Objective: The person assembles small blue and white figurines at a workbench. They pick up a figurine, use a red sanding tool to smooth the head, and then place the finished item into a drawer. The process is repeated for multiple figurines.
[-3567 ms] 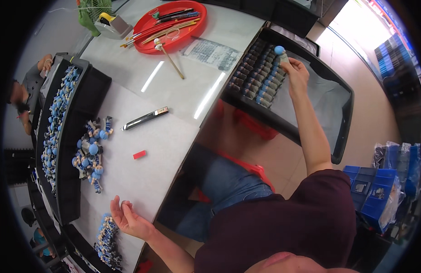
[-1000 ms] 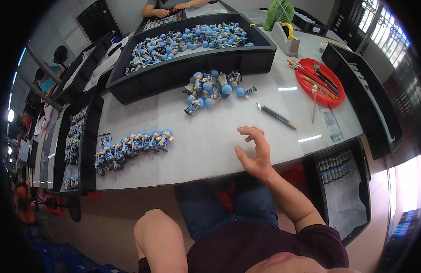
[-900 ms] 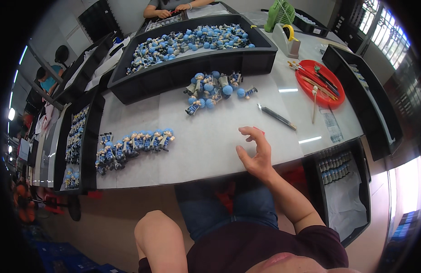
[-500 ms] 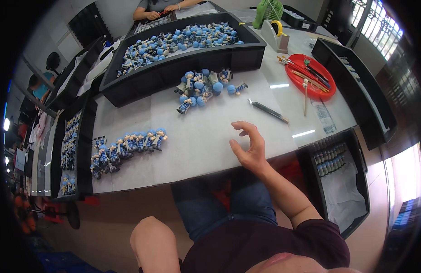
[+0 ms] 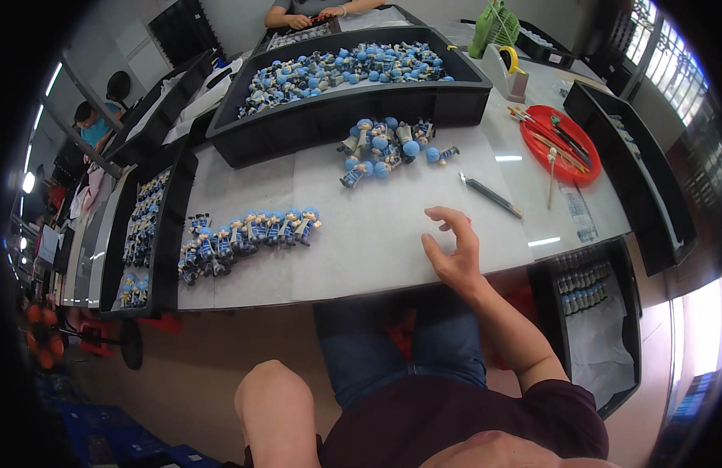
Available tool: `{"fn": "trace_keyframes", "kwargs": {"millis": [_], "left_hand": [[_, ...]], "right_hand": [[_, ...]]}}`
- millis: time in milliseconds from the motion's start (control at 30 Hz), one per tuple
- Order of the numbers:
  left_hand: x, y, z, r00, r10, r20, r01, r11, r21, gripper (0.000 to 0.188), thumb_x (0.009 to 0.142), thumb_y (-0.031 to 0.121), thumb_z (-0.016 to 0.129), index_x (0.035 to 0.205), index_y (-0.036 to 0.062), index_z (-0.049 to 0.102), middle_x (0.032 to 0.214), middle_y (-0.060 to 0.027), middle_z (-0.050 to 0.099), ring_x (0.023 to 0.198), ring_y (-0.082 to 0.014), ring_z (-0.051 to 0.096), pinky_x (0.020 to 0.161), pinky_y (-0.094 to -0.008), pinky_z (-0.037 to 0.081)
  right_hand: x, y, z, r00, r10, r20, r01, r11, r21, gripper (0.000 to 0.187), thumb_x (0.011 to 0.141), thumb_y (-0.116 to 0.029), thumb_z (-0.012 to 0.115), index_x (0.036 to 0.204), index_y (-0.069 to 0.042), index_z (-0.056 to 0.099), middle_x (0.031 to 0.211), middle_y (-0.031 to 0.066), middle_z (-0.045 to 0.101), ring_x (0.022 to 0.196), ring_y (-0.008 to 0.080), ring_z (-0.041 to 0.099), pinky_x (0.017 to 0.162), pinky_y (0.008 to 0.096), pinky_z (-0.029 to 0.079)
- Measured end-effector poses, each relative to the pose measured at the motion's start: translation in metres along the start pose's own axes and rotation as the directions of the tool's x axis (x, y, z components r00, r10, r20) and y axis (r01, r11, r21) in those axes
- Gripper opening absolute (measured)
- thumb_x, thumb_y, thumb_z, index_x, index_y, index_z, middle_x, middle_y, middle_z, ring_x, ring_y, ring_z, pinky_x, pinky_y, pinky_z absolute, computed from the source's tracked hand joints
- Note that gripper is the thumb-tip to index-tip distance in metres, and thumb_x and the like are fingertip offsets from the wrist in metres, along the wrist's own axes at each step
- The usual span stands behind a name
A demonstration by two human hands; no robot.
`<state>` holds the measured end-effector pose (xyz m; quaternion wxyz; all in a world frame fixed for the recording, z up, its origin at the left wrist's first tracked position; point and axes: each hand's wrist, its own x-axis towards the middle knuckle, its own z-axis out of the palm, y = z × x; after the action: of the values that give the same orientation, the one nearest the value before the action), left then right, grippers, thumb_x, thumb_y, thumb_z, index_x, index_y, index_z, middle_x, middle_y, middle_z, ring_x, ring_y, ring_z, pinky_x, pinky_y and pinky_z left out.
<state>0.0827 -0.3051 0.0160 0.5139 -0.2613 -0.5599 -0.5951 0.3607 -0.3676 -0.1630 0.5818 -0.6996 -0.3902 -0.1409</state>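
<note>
We seem to be between pick-ups, our right hand (image 5: 453, 251) empty at the desk (image 5: 369, 253).

At far left, we have a black tray (image 5: 174, 226) of small figures, then a slanting row of blue-topped figures (image 5: 256, 228) on the desk. Our left arm (image 5: 275, 405) bends below the edge; its hand is out of view, so we cannot tell its state. A loose heap of figures (image 5: 383, 145) lies before the big black bin (image 5: 306, 129). Right of it, our right hand's thumb and fingers stand apart, near a slim dark tool (image 5: 492, 196). We judge that taking a figure from the heap calls for reaching forward and leftward, then pinching one without dragging its neighbours.
</note>
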Motion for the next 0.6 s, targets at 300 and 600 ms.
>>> {"fn": "trace_keyframes", "kwargs": {"millis": [300, 600], "left_hand": [[0.003, -0.008, -0.008, 0.993, -0.027, -0.115, 0.005, 0.981, -0.194, 0.040, 0.098, 0.016, 0.020, 0.124, -0.0083, 0.039, 0.129, -0.0190, 0.041, 0.119, -0.0184, 0.039, 0.100, -0.0248, 0.029], [0.005, -0.021, -0.001, 0.989, 0.003, -0.150, -0.021, 0.993, -0.117, 0.039, 0.098, 0.017, 0.026, 0.120, -0.0086, 0.044, 0.124, -0.0202, 0.046, 0.115, -0.0192, 0.044, 0.096, -0.0260, 0.034]], "right_hand": [[0.079, -0.140, 0.095, 0.615, -0.571, 0.544, 0.501, 0.816, 0.289, 0.058, 0.069, -0.003, 0.058, 0.125, -0.007, 0.044, 0.075, 0.0129, 0.056, 0.072, 0.0290, 0.056, 0.066, 0.0402, 0.045], [0.044, -0.152, 0.106, 0.561, -0.632, 0.534, 0.399, 0.772, 0.494, 0.050, 0.072, -0.006, 0.056, 0.121, -0.006, 0.046, 0.081, 0.0127, 0.058, 0.072, 0.0305, 0.058, 0.060, 0.0382, 0.048]]}}
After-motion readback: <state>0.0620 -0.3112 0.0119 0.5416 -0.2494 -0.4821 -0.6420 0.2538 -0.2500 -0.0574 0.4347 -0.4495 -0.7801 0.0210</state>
